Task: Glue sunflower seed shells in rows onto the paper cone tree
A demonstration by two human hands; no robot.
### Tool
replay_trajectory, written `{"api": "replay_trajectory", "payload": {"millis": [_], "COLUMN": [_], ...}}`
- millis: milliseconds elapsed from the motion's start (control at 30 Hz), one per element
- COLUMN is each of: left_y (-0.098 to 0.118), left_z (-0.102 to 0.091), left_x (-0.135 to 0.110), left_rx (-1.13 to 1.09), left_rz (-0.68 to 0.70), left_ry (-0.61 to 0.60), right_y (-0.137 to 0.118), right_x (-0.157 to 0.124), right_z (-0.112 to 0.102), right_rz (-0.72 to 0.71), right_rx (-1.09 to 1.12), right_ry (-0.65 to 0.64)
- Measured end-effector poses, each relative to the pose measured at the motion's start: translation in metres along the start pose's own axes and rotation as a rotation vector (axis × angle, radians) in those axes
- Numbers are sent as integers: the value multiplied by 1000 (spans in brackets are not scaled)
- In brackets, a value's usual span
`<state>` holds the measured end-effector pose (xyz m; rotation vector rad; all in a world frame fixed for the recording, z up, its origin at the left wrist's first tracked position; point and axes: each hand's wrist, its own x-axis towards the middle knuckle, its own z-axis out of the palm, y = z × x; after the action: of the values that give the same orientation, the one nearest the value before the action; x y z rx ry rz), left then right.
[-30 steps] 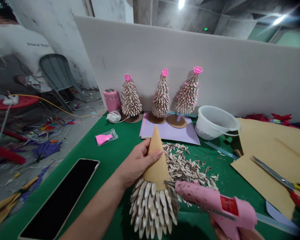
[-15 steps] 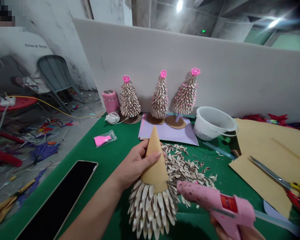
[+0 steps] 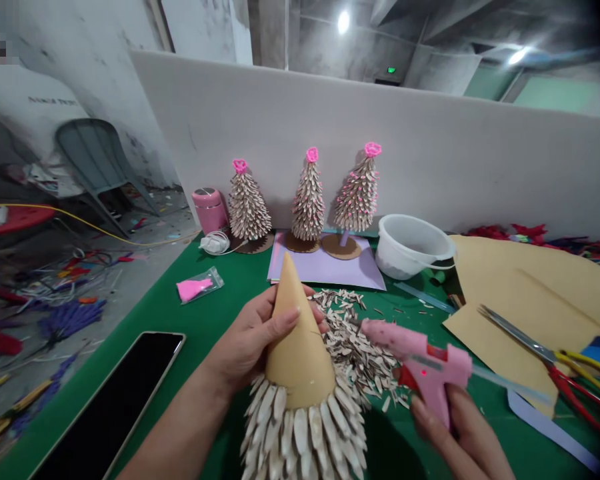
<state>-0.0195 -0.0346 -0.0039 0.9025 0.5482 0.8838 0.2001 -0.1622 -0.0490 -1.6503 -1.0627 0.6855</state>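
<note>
The left hand (image 3: 253, 340) reaches in from the lower left, curled partway round a tan paper cone (image 3: 300, 360), its thumb lying across the front and fingertips showing past the far side. The cone points upward at the near side of the green counter (image 3: 203, 327), its lower part ringed with seed husks (image 3: 305, 433). The right hand (image 3: 463, 423), coming from the lower right, is wrapped around the handle of a pink glue gun (image 3: 400, 337), the nozzle aimed left, apart from the cone, before a loose husk pile (image 3: 363, 357)
</note>
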Motion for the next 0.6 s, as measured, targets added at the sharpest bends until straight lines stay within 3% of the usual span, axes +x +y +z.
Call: {"api": "replay_trajectory", "payload": {"millis": [133, 233, 400, 600], "left_y": [2, 1, -11, -28], "left_z": [-3, -7, -9, -11], "left_x": [-3, -6, -10, -10], "left_rx": [-75, -94, -159, -270], "left_rz": [-8, -20, -51, -115], "left_ry": [52, 121, 229, 347], "right_y": [17, 39, 65, 81], "right_x": [27, 47, 63, 63], "right_z": [-19, -39, -55, -60], "right_rz": [289, 496, 544, 480], "right_rx": [382, 545, 504, 320], "right_ry": [78, 263, 284, 264]}}
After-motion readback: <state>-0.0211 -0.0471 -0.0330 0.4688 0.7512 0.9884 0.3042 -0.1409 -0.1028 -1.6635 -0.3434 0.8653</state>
